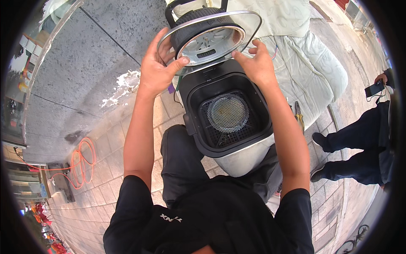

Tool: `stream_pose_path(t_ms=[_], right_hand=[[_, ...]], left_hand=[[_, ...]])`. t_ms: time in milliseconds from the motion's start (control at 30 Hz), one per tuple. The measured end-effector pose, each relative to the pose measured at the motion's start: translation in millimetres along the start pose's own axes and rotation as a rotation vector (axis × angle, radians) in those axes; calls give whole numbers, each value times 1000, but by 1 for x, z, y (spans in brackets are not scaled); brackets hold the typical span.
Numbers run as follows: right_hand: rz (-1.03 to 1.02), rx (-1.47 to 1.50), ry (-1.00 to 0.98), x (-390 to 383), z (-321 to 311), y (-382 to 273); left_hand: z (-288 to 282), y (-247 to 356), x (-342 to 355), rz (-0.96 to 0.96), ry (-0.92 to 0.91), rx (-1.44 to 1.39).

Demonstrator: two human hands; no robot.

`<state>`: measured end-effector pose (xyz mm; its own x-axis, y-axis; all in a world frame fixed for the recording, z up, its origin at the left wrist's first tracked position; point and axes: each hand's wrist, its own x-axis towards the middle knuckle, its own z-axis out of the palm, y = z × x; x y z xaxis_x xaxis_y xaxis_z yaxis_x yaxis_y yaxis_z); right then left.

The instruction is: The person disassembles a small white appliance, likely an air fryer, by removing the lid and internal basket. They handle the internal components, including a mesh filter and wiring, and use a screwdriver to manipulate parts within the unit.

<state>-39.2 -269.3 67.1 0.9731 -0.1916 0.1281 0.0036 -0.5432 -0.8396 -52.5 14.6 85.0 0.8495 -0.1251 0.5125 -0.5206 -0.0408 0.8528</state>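
In front of me tilts an air fryer lid (210,45), with a clear rounded cover edged in metal and a black round housing behind it. Its underside shows a shiny metal plate with a dark slot. My left hand (160,70) grips the left side, thumb on the front rim and fingers behind. On the opposite side, my right hand (256,65) holds the edge between thumb and curled fingers. Below the lid stands the black air fryer basket (198,133), open at the top. A round perforated mesh (228,112) lies at its bottom.
A pale quilted pad (315,74) spreads behind and to the right. Yellow-handled pliers (299,116) lie by my right forearm. An orange hose (82,163) coils on the paving at left, near a grey concrete slab (84,63). Another person (359,139) stands at right holding a dark device.
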Motion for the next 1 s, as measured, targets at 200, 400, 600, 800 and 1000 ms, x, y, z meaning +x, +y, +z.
stream_pose_path(t_ms=[200,400,600,800,1000], right_hand=[[193,977,-479,-91,-23,6],[75,1536,-623,-142,-15,1],[285,1530,-493,-187,-24,15],[374,1515,-529,-201,-20,37],[448,1396,-448,-210,-19,38]], left_hand=[[6,4,-37,-59,56,72],[19,1,-83,160,-82,433],[34,-12,-120,427,-198,496],[39,-28,-142,451,-194,557],[43,-32,-151,363,-142,563]])
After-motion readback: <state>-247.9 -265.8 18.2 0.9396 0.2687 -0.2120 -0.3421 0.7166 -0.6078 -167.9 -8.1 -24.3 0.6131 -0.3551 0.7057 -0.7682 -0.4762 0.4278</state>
